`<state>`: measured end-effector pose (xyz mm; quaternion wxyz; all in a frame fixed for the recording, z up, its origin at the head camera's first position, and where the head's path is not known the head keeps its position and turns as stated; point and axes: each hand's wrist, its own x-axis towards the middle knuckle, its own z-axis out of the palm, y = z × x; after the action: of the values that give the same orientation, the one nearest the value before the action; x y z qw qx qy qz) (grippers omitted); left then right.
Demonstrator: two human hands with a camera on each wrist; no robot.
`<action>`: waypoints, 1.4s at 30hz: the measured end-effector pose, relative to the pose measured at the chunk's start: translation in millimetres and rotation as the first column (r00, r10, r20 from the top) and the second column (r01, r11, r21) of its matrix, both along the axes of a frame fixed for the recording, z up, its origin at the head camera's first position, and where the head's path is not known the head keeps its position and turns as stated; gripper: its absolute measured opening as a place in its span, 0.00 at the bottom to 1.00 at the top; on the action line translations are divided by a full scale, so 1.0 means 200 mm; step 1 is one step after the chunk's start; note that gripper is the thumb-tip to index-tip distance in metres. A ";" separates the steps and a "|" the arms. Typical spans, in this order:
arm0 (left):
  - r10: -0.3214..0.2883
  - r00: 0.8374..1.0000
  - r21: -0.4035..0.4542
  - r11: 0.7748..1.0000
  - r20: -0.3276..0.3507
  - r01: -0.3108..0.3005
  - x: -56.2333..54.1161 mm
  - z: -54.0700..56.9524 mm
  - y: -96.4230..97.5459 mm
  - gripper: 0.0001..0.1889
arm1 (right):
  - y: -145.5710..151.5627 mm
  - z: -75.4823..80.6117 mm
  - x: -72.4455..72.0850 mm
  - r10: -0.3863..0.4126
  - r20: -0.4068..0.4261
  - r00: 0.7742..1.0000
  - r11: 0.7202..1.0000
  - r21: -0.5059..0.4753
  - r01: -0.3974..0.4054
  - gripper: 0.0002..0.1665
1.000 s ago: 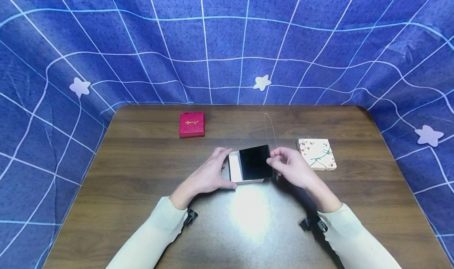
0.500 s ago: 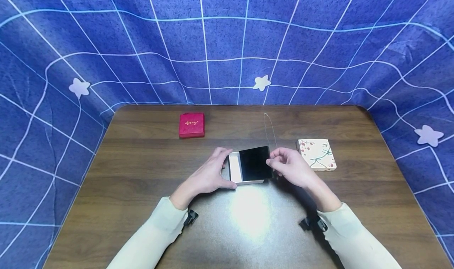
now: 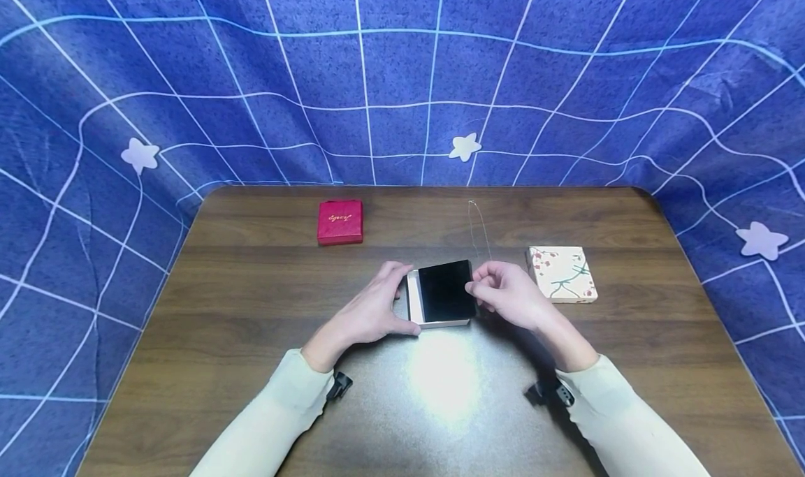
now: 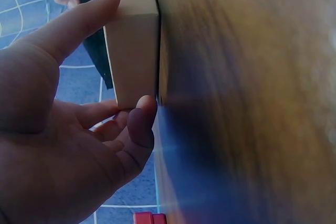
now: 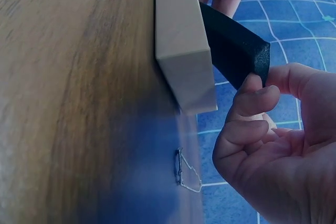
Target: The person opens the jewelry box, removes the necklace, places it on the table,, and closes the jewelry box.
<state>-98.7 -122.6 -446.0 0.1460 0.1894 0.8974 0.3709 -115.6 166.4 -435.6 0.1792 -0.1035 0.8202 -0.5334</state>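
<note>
Black pad point(image 3: 444, 292) has shifted left, slanting up rightward.

A small crimson box point(image 3: 340, 222) with gold lettering is resting toward the far left of the wood-grain table point(image 3: 239, 302). A fine chain necklace point(image 5: 180, 170) is lying between it and a square floral-printed box point(image 3: 562, 274) at right. Behind, a blue grid-lined cloth point(image 3: 402, 72) is hanging, showing pale stars point(image 3: 465, 147).

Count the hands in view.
2: left hand, gripping the open box at its left end; right hand, pinching the black pad by its right edge. None hidden.
</note>
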 end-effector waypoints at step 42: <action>-0.022 0.999 0.014 1.000 -0.030 0.022 0.00 -0.01 0.00 0.56 | -0.12 0.00 0.00 -0.023 -0.038 0.999 0.980 0.194 0.030 0.13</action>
<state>-99.1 -123.4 -448.0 0.1351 0.2059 0.8946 0.3729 -115.2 142.6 -436.4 0.1668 -0.0837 0.8728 -0.4509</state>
